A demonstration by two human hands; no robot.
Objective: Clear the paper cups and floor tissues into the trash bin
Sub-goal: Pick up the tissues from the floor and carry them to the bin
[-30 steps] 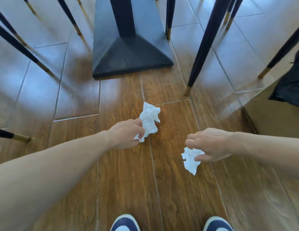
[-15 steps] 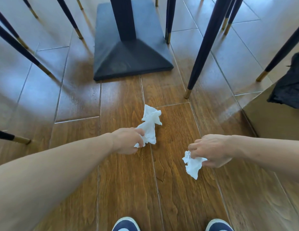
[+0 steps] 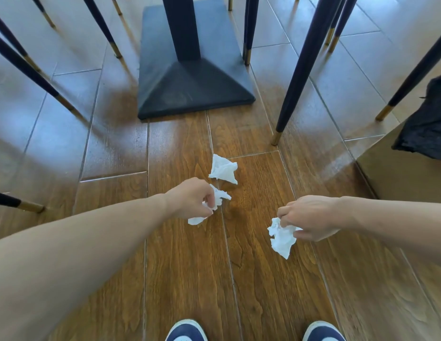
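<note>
My left hand [image 3: 190, 199] is closed on a crumpled white tissue [image 3: 220, 196], which sticks out above and below the fingers. Just beyond it, a second white tissue [image 3: 223, 169] lies on the wooden floor, apart from the held one. My right hand [image 3: 310, 217] pinches another crumpled tissue [image 3: 282, 238], which hangs down from the fingertips above the floor. At the right edge stands a brown box [image 3: 406, 175] with a black bag [image 3: 428, 126] in it. No paper cups are in view.
A black table base [image 3: 190, 89] with its post stands straight ahead. Dark chair legs with gold tips [image 3: 295, 80] slant down on both sides of it. My two blue and white shoes [image 3: 186, 331] show at the bottom edge.
My left hand has lifted its tissue slightly, and it now shows apart from the tissue on the floor. My right hand has kept its tissue and hardly moved.
</note>
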